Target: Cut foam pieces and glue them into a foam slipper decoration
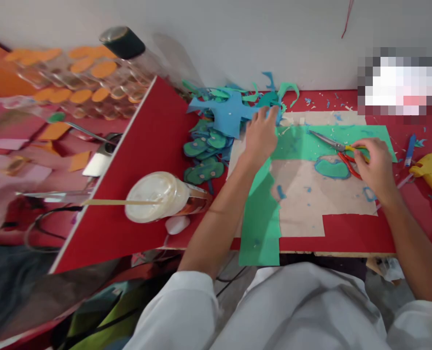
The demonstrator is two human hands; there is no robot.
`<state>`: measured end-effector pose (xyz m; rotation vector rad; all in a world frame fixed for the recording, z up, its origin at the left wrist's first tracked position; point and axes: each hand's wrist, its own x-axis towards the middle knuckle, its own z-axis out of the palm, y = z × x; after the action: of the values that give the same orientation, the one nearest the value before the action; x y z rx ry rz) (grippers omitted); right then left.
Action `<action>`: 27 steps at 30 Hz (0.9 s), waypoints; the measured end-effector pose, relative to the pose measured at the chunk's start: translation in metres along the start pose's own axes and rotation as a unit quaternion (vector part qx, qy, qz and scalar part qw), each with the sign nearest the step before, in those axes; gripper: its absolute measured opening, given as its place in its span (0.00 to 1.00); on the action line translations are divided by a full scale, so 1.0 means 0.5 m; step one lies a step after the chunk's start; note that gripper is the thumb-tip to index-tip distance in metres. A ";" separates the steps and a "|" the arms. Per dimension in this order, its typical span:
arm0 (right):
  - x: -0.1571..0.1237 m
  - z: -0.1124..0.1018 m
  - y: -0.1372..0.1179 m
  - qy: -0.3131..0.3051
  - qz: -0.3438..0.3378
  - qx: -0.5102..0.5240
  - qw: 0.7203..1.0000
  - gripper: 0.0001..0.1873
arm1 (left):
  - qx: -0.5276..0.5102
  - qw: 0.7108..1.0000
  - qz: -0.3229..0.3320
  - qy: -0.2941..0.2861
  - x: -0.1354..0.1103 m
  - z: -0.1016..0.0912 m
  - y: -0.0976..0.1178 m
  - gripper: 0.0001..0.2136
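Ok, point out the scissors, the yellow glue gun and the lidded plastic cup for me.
scissors (337, 146): head view, on the pivot where blades meet red handles, beside the right hand (374, 167).
yellow glue gun (429, 170): head view, on its body.
lidded plastic cup (157, 194): head view, on the lid.

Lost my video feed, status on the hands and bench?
Left hand on blue scrap. Right hand gripping scissors over green sheet. Glue gun alongside.

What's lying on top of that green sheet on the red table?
On the green sheet lie red-handled scissors, gripped by the right hand, and a blue-edged green cutout. The left hand touches blue scraps at its corner. What the hands cover is hidden.
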<state>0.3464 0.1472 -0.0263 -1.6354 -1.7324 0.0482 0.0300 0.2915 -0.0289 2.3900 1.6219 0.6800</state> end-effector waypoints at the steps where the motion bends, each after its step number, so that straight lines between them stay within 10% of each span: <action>1: 0.000 0.001 0.004 0.003 -0.003 -0.025 1.000 0.07 | 0.023 0.999 -0.031 -0.001 0.017 -0.002 -0.016 0.32; 12: -0.007 0.019 0.013 -0.002 -0.001 -0.047 0.999 0.10 | -0.003 0.987 -0.153 0.043 0.090 -0.058 -0.091 0.25; 18: -0.005 0.019 0.017 -0.011 -0.001 -0.059 0.998 0.09 | -0.116 0.963 -0.158 0.187 0.129 -0.128 -0.073 0.31; 27: -0.006 0.031 0.026 -0.044 -0.010 -0.044 0.998 0.09 | -0.086 0.980 -0.164 0.070 0.111 -0.154 -0.047 0.44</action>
<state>0.3490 0.1537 -0.0453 -1.7018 -1.8415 0.0342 -0.0085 0.3431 0.0450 1.9320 1.8687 0.8970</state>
